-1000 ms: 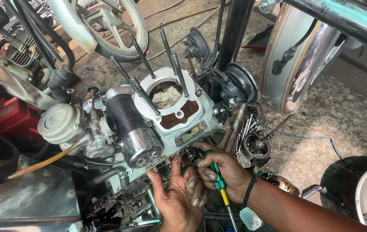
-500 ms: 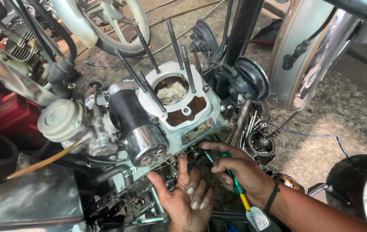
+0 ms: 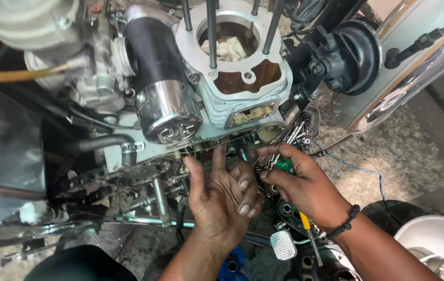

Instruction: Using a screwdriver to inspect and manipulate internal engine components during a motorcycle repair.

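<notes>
A motorcycle engine block [image 3: 232,88] fills the top centre, its open cylinder bore stuffed with a pale rag [image 3: 229,48] and long studs standing up from it. A black and chrome starter motor [image 3: 162,88] lies along its left side. My left hand [image 3: 222,200] is palm up under the engine, fingers pressed against the crankcase edge. My right hand [image 3: 302,184] grips a green and yellow screwdriver [image 3: 297,208], its tip pointed into the gap below the cylinder. A dark bead bracelet circles my right wrist.
A metal tray of loose bolts [image 3: 297,132] sits right of the engine. A chrome exhaust pipe [image 3: 419,67] runs at upper right. A brake pedal [image 3: 283,244] lies below my hands. A steel bowl [image 3: 438,244] stands at lower right on the concrete floor.
The camera has moved much closer to the engine. Both hands have shifted up against the crankcase, and the screwdriver tip now reaches into the gap.
</notes>
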